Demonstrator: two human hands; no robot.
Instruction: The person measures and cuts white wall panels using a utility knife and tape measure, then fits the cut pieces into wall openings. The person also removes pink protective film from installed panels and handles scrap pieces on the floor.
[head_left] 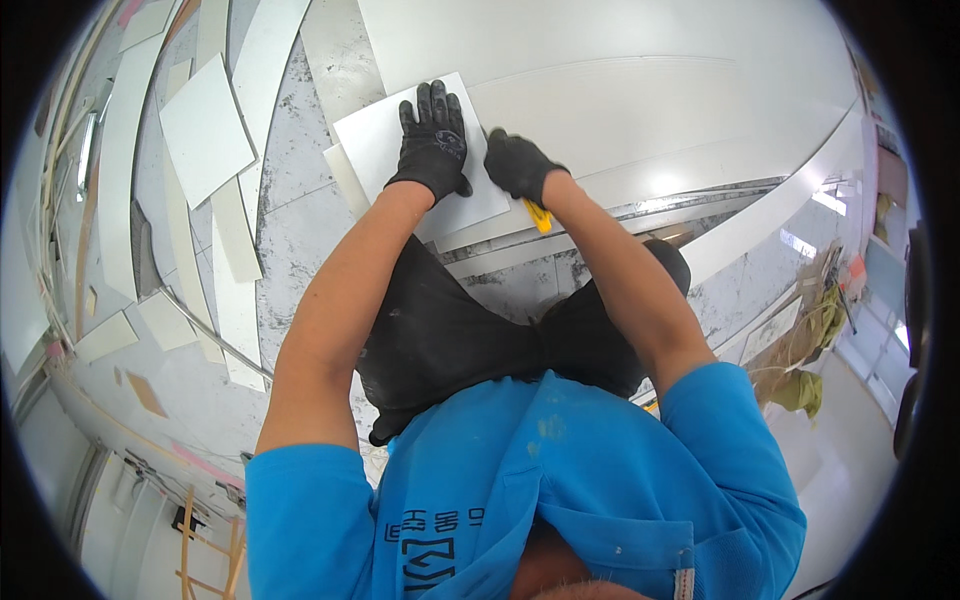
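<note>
My left hand (433, 145), in a black work glove, lies flat on a white rectangular board (372, 130) with its fingers stretched out. Just right of it, my right hand (520, 165), gloved the same way, is closed in a fist at the board's right edge. From the near side of that fist sticks out the yellow handle of what looks like a utility knife (541, 217); its blade is hidden. Under the board spreads a large pale sheet panel (640, 110), and a corner of another pale piece (346, 175) shows at the board's left.
Loose white strips and offcuts, among them a square piece (207, 132), litter the grey floor on the left. Long metal-looking strips (690, 205) run along the panel's near edge. Green and brown scraps (800, 350) are heaped at right. A wooden ladder-like frame (208, 550) stands lower left.
</note>
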